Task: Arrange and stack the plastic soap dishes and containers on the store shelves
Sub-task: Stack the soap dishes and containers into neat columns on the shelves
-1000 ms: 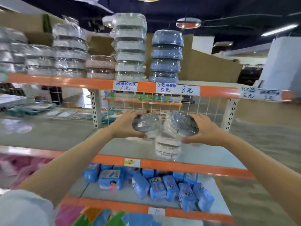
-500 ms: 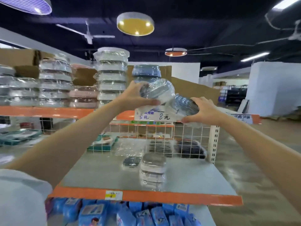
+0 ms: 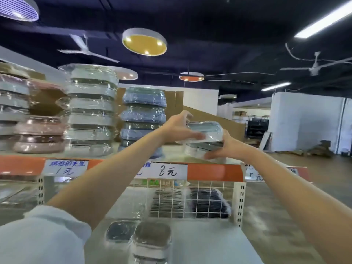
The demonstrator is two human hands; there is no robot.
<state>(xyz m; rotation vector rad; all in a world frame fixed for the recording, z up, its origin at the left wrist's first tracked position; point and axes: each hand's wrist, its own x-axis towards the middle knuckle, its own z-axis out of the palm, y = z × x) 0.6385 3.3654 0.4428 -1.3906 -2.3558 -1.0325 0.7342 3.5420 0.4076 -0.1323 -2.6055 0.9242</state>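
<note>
A big store hall with a dark ceiling, round lamps and ceiling fans is behind a metal rack with orange edges. On the top shelf (image 3: pixel 209 161) stand wrapped stacks: a grey-white stack (image 3: pixel 91 109), a blue stack (image 3: pixel 143 119) and pink dishes (image 3: pixel 40 134) at the left. A white price label (image 3: pixel 167 171) with "8元" sits on the orange edge below.

Both arms reach forward and up, nearly straight, to the right end of the top shelf. The left hand (image 3: pixel 177 128) grips the upper wrapped soap dish (image 3: pixel 206 130) from the left side, thumb in front and fingers over its top. The right hand (image 3: pixel 226 147) holds the lower dish (image 3: pixel 203 146) from the right (its fingers are blurred, so the exact grip is hard to read). The two dishes lie one on the other, just right of the blue stack, at the shelf surface; whether they already rest on it I cannot tell.

On the lower shelf (image 3: pixel 209 244) stands a small stack of clear containers (image 3: pixel 150 244), with a dark dish (image 3: pixel 120 231) beside it.
</note>
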